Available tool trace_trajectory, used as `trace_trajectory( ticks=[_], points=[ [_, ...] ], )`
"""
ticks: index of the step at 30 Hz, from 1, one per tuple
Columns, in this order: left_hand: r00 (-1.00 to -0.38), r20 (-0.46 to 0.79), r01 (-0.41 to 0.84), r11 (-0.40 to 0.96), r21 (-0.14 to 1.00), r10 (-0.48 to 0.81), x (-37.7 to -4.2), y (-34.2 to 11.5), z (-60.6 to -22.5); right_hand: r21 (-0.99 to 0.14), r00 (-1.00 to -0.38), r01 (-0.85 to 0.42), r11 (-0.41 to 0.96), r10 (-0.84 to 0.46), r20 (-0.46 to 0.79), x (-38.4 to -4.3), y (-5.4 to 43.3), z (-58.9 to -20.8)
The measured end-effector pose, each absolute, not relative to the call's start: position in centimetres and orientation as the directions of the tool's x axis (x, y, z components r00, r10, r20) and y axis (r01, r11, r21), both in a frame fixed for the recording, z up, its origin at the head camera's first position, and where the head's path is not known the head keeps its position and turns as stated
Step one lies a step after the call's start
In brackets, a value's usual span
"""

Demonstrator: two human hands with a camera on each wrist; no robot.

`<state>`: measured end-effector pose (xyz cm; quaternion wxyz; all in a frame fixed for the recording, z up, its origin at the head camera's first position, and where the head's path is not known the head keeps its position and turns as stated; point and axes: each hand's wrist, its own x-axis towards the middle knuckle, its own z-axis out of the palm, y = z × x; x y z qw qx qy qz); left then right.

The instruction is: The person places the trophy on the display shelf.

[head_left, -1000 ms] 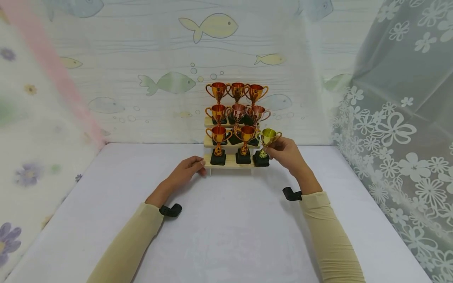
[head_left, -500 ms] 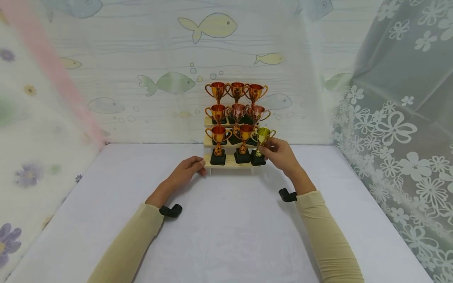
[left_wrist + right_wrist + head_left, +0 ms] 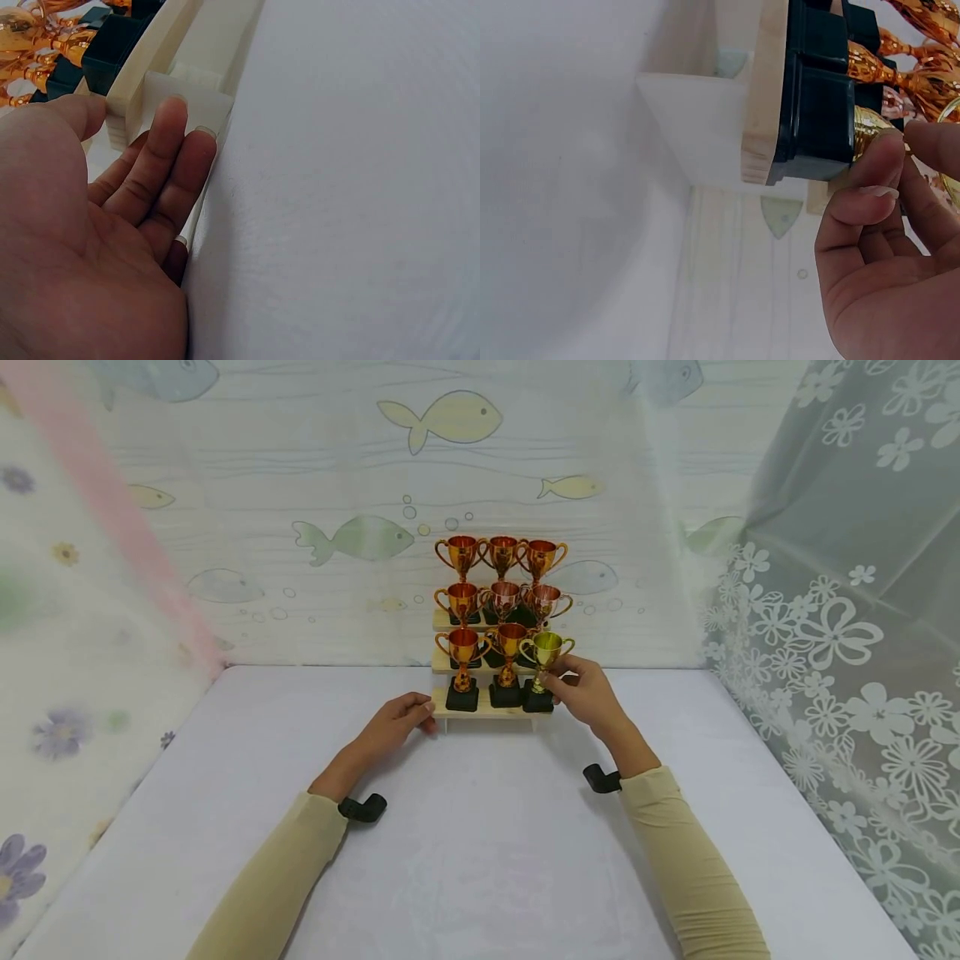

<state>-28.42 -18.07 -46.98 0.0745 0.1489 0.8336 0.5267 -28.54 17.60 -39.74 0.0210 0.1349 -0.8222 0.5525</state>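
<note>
A gold trophy cup (image 3: 546, 647) on a black base stands upright at the right end of the lowest shelf, its base close beside the middle trophy's. My right hand (image 3: 587, 695) pinches its stem between thumb and fingers, seen closely in the right wrist view (image 3: 889, 262). Left of it on that shelf are a middle orange trophy (image 3: 507, 647) and a left orange trophy (image 3: 462, 647). My left hand (image 3: 393, 724) touches the left end of the tiered wooden stand (image 3: 486, 713). In the left wrist view, its thumb meets the board's end and its loosely extended fingers lie near the white leg (image 3: 196, 105).
Behind, the middle shelf bears one orange trophy (image 3: 462, 602) and two pinkish copper trophies (image 3: 506, 600). The top shelf holds three more orange trophies (image 3: 462, 556). A white-covered table (image 3: 480, 843) extends in front. A fish-patterned curtain (image 3: 247, 460) hangs close behind the stand.
My right hand has slid the gold trophy leftward along the lowest shelf, and the middle orange trophy has shifted slightly left with it. My left hand has stayed at the stand's end.
</note>
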Motion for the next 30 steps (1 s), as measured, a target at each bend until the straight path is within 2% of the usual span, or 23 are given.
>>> trace_trajectory(
  ticks=[9,16,30],
  points=[
    [-0.946,0.032,0.17,0.409,0.896,0.323,-28.4,-18.1,-46.9,-0.901,-0.965,-0.239,0.362,-0.192,0.179,-28.6,17.1,-39.7],
    [-0.945,-0.006,0.132,0.397,0.908,0.328,-27.6,-17.7,-45.2,-0.902,-0.962,-0.249,0.351,-0.2,0.188,-28.7,17.0,-39.9],
    [-0.942,0.03,0.16,0.372,0.914,0.333,-28.5,-18.3,-46.9,-0.906,-0.956,-0.258,0.334,-0.226,0.189,-28.2,17.2,-40.1]
  ],
)
